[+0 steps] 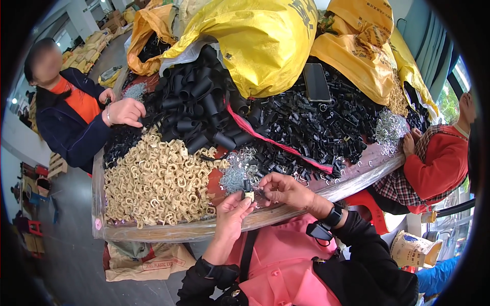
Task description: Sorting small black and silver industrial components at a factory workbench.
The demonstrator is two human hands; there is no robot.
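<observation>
Over the table's near edge, my left hand (pixel 235 209) pinches a small black-and-beige plastic part (pixel 248 189) between thumb and fingertips. Close by on its right, my right hand (pixel 287 190) has its fingers pressed together; what they hold, if anything, is too small to make out. Just beyond my hands lies a pile of small silvery metal pieces (pixel 236 171). Beige ring-shaped plastic parts (pixel 158 178) form a large heap left of my left hand. Small black plastic parts (pixel 306 127) are heaped beyond my right hand.
Black tubes (pixel 196 97) are piled at the middle, with yellow sacks (pixel 255 41) behind. A red strip (pixel 275 140) and a phone (pixel 316 82) lie on the black heap. Co-workers sit at left (pixel 71 107) and right (pixel 434 163). The wooden table edge (pixel 163 233) runs before me.
</observation>
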